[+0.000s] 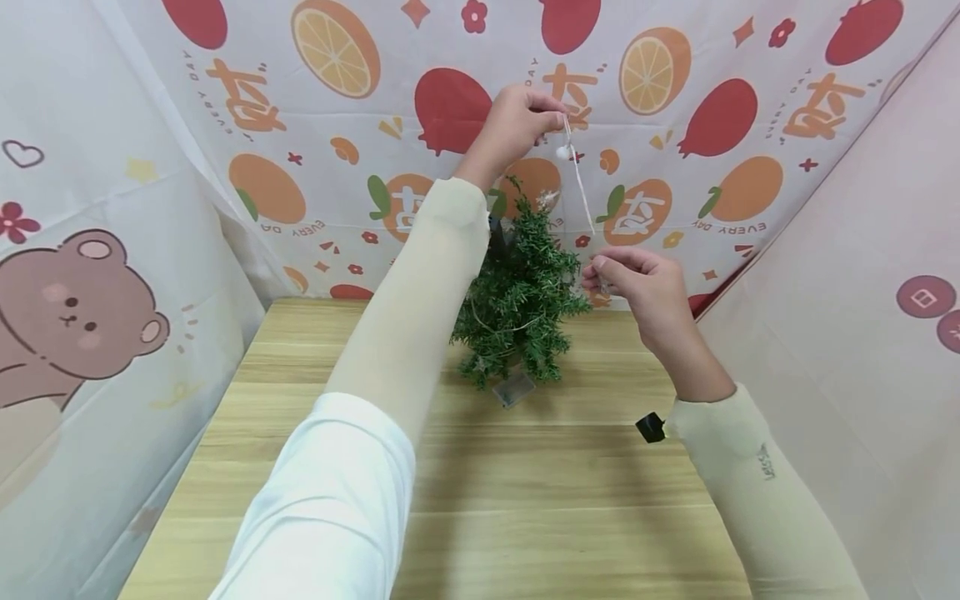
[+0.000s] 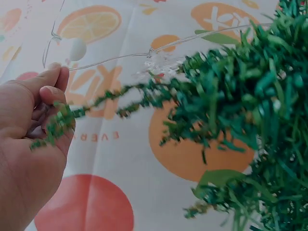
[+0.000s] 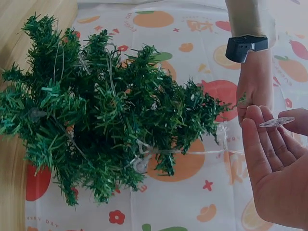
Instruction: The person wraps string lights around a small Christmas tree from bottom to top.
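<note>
A small green artificial Christmas tree [image 1: 525,292] stands at the back of the table. Above and behind its tip, my left hand [image 1: 525,125] pinches a thin clear wire [image 2: 110,58] between thumb and fingertips. A white ball [image 2: 78,49] hangs on this wire close to those fingers, and a clear spiky ornament [image 2: 159,65] sits farther along it, beside the branches. To the right of the tree, my right hand [image 3: 274,168] holds a flat clear ornament [image 3: 276,121] between thumb and fingers, the other fingers extended. One thin twig overlaps the left hand in the left wrist view.
More clear wire loops around the branches, with another clear ornament [image 3: 141,163] low among them. A flat grey translucent piece [image 1: 513,389] lies on the wooden table [image 1: 525,500] by the tree's base. Printed fruit curtain [image 1: 510,50] hangs right behind; light cloths flank both sides.
</note>
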`<state>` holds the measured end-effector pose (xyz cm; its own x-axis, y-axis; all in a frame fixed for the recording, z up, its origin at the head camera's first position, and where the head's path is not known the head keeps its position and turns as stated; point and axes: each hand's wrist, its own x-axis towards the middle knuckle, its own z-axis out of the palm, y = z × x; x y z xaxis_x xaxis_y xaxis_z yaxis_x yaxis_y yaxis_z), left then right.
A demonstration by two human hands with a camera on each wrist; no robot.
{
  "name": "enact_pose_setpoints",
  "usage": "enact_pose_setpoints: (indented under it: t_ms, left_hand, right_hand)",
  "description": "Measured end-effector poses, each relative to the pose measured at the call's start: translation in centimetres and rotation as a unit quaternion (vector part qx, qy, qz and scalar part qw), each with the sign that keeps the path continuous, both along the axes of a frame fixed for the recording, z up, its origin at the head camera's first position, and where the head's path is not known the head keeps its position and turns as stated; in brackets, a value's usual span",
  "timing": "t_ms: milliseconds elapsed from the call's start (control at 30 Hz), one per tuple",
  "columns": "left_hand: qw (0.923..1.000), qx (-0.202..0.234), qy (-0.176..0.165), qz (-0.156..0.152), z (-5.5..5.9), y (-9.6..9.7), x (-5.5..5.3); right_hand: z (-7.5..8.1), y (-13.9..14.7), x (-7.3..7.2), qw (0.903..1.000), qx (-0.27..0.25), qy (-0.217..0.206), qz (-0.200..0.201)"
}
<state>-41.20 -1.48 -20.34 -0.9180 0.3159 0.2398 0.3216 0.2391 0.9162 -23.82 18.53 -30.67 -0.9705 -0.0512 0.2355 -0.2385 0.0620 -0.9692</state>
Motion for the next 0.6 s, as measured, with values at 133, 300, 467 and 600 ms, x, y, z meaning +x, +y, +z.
enact_pose_setpoints:
  t_ms: [133, 300, 467, 600]
  left_hand:
    - [0.9998, 0.007, -0.016, 0.011, -0.4, -0.9, -0.6]
    - [0.9984, 0.045, -0.029, 0.018, -1.0, -1.6, -0.5]
    - [0.9939, 0.095, -0.051, 0.024, -1.8, -2.7, 0.0]
    - [0.9883, 0.135, -0.064, 0.031, -2.7, -3.5, -0.1]
  right_hand:
    - [0.0, -1.0, -0.2, 0.9999, -0.003, -0.01, 0.01]
    - [0.1, -1.9, -0.3, 0.9993, -0.018, -0.007, 0.031]
    - [0.3, -3.4, -0.5, 0.9986, -0.024, 0.005, 0.046]
    - [1.1, -5.1, -0.4, 0.9977, -0.022, 0.029, 0.058]
